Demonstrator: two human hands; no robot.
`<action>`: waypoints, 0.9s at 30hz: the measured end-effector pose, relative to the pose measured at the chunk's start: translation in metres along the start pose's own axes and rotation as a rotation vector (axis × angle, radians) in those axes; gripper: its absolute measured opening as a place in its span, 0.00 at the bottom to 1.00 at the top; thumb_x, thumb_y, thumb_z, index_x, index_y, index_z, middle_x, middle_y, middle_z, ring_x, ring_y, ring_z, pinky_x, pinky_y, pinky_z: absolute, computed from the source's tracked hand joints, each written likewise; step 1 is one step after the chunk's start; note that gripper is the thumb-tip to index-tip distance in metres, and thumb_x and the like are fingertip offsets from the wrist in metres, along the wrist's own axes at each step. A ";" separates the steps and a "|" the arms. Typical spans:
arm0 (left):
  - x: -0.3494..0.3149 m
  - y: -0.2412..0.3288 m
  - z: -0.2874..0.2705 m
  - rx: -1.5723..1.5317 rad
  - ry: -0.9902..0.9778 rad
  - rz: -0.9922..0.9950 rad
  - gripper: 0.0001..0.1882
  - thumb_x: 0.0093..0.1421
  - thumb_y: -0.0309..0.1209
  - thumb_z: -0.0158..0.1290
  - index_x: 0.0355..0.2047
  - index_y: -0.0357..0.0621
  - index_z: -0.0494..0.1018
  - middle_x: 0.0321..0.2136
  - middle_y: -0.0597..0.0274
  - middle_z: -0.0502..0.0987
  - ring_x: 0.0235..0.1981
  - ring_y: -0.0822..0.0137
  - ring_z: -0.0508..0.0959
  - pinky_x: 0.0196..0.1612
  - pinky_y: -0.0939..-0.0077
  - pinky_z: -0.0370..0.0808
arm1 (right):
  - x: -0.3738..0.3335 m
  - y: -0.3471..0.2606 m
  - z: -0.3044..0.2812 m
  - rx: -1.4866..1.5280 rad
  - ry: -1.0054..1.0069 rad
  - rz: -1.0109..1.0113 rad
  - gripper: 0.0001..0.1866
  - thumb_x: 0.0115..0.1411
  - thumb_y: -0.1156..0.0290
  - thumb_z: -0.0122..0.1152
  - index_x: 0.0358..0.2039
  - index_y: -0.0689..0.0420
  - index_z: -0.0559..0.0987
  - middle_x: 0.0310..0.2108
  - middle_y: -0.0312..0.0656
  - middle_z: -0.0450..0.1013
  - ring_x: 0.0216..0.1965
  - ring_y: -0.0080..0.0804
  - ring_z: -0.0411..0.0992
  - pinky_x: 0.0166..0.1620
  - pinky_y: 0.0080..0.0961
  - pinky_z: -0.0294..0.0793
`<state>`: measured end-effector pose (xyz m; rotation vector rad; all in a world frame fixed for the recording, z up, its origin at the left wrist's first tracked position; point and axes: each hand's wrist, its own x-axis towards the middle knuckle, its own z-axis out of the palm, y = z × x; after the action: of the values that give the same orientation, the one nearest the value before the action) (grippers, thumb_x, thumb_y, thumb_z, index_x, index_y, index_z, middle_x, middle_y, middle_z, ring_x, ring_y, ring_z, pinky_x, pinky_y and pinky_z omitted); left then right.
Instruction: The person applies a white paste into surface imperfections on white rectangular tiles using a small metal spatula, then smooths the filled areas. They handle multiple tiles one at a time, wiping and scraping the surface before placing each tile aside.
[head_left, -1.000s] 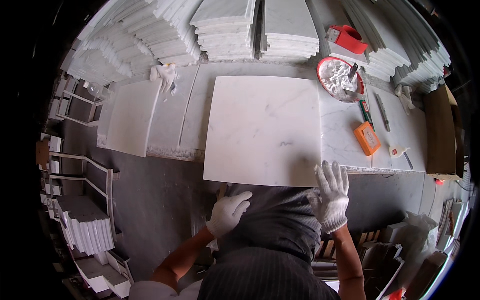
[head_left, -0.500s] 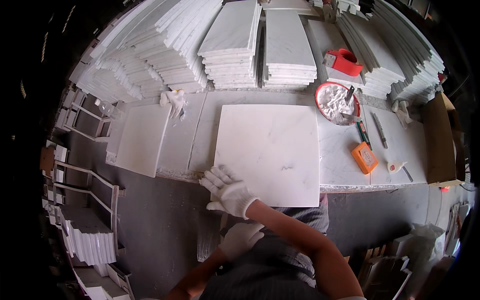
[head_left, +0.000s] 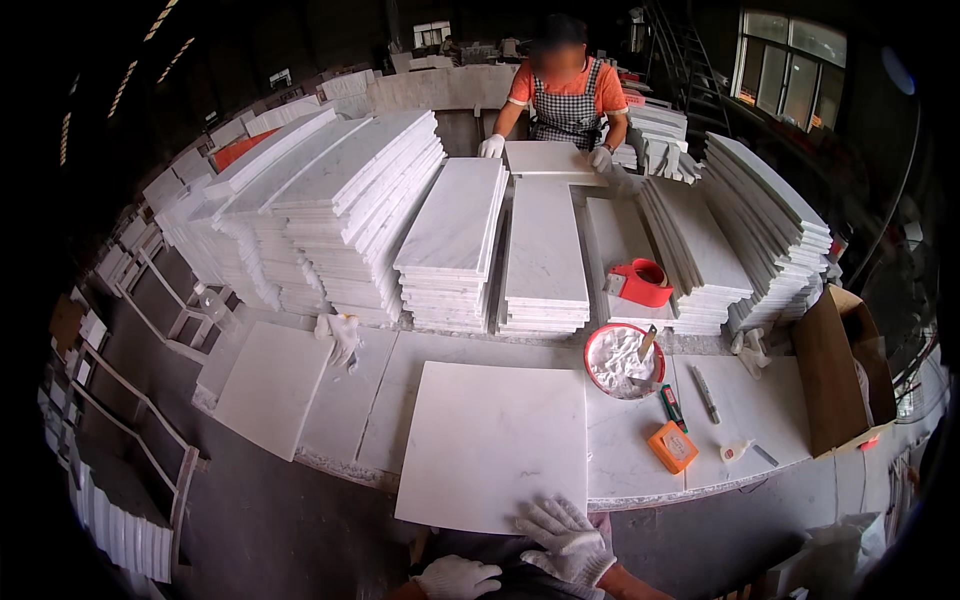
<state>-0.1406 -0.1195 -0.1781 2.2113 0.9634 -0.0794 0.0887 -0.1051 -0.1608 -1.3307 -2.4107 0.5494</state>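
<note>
A square white marble tile [head_left: 490, 440] with faint grey veins lies flat at the front of the worktable, its near edge overhanging. My right hand [head_left: 568, 545], in a white knit glove, rests with fingers spread on the tile's near right corner. Low in front of my body, apart from the tile, my left hand [head_left: 457, 578] is gloved too; its fingers look loosely extended, with nothing visible in them. Right of the tile stands a red-rimmed bowl [head_left: 600, 384] of white paste with a putty knife [head_left: 648, 340] in it.
Stacks of marble slabs [head_left: 450, 215] line the table's back. A red tape dispenser [head_left: 640, 283] sits on one. Right are an orange box [head_left: 672, 447], a marker [head_left: 704, 393], a small bottle [head_left: 734, 452] and a cardboard box [head_left: 835, 375]. Across, a gloved co-worker [head_left: 565, 90] handles a slab [head_left: 548, 157].
My view has tilted up, bringing the co-worker into sight. My right hand has moved from the tile's near left edge to its near right corner. My left hand stays low near my lap.
</note>
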 end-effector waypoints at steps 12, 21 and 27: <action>0.021 0.037 -0.051 -0.344 0.396 0.038 0.14 0.65 0.33 0.46 0.44 0.40 0.76 0.33 0.53 0.81 0.35 0.58 0.80 0.40 0.65 0.75 | -0.002 -0.004 0.004 0.800 0.683 0.465 0.22 0.67 0.72 0.47 0.61 0.57 0.69 0.35 0.39 0.77 0.26 0.21 0.72 0.33 0.19 0.73; 0.041 -0.015 -0.026 -0.229 0.831 0.114 0.14 0.65 0.29 0.47 0.47 0.35 0.75 0.38 0.48 0.80 0.39 0.54 0.79 0.44 0.64 0.76 | 0.012 0.039 0.061 0.086 0.705 0.327 0.26 0.60 0.74 0.52 0.61 0.49 0.69 0.50 0.48 0.72 0.44 0.50 0.72 0.44 0.40 0.73; 0.046 -0.034 -0.027 -0.122 0.963 0.117 0.15 0.65 0.30 0.48 0.48 0.34 0.75 0.41 0.47 0.79 0.41 0.53 0.79 0.45 0.64 0.76 | 0.018 0.037 0.073 0.250 0.564 0.336 0.25 0.63 0.69 0.50 0.62 0.49 0.65 0.49 0.46 0.73 0.46 0.46 0.73 0.48 0.37 0.74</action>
<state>-0.1357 -0.0579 -0.1926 2.1607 1.2553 1.1516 0.0723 -0.0845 -0.2405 -1.5351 -1.6290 0.4600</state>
